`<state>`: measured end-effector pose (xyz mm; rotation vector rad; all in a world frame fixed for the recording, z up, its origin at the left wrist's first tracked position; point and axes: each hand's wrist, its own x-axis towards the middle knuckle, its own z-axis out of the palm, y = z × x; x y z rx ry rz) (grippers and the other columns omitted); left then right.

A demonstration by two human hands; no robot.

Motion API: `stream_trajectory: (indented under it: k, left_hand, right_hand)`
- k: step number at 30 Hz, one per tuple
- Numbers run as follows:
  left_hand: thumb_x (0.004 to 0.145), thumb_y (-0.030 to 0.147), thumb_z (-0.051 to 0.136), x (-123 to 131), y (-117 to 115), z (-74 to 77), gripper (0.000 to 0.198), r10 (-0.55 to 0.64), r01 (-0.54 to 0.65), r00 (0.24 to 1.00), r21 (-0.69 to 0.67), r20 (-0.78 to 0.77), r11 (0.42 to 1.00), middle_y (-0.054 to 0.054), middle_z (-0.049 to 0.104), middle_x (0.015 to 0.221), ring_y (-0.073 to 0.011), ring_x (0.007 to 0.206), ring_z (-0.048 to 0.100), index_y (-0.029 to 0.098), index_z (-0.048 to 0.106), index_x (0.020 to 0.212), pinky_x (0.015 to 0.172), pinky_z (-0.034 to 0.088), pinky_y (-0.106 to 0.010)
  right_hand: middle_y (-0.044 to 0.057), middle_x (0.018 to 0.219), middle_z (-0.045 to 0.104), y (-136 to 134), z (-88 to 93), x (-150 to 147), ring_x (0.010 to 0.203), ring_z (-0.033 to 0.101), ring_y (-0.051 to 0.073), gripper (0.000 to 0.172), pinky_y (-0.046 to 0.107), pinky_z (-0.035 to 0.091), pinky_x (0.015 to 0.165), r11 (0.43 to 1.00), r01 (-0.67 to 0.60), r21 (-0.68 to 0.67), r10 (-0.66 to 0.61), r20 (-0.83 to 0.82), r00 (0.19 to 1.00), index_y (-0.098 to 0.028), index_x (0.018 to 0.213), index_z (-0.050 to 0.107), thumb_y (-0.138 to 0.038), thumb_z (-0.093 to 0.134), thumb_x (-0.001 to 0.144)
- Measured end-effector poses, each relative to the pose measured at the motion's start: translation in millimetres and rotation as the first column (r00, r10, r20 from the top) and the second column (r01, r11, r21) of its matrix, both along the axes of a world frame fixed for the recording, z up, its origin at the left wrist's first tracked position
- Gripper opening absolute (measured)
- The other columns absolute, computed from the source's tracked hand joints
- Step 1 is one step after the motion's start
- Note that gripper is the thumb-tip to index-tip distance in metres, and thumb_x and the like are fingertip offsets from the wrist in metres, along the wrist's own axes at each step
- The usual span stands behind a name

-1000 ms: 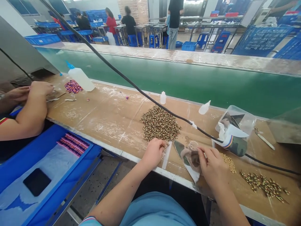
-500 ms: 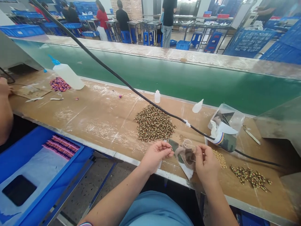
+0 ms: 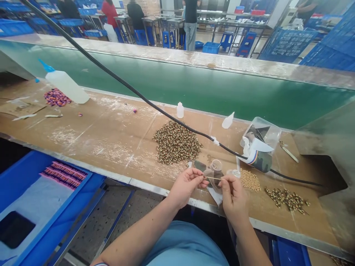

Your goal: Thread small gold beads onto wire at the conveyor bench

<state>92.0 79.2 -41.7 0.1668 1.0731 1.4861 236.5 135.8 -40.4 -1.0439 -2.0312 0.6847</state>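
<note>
My left hand pinches a small dark piece between thumb and forefinger; its details are too small to make out. A thin pale stick is held in the fingertips of my right hand, its far end meeting the left fingertips. Beneath the hands lies a camouflage cloth with a small clear cup on it. Just beyond the left hand is a large heap of tiny dark-and-gold pieces. Small beige beads and a smaller pile of dark-and-gold pieces lie right of the right hand.
A black cable hangs diagonally across the bench. Small white bottles and a clear tub stand toward the back. A large bottle leans at far left. A blue bin sits below the bench's left edge.
My right hand has moved left toward the left hand, and the stick now reaches the left fingertips. The whole view has shifted slightly, so the bench things appear further left and higher.
</note>
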Motion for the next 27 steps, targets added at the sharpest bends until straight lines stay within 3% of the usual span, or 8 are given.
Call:
stream_trajectory:
  k: [20,27]
  left_hand:
    - [0.058,0.03,0.081,2,-1,-7.1,0.031,-0.007,0.012,0.995,0.05,-0.098,0.999,-0.002,0.068,0.065,-0.0123,0.063,0.065,0.014,0.059,0.072,0.068,0.05,-0.025]
    - [0.058,0.031,0.081,1,-3,-6.3,0.031,0.001,0.006,0.995,0.08,-0.096,0.997,-0.001,0.066,0.067,-0.0128,0.065,0.065,0.014,0.059,0.071,0.067,0.05,-0.026]
  right_hand:
    - [-0.001,0.068,0.062,3,9.2,0,0.055,0.055,0.01,0.026,0.021,0.042,0.053,0.991,-0.057,0.12,0.044,0.111,0.993,-0.02,0.079,0.059,-0.036,0.042,0.092]
    - [-0.002,0.061,0.063,15,18.6,0,0.049,0.056,0.009,0.027,0.02,0.039,0.049,0.978,0.044,0.206,-0.073,0.139,0.988,-0.019,0.08,0.061,-0.037,0.044,0.092]
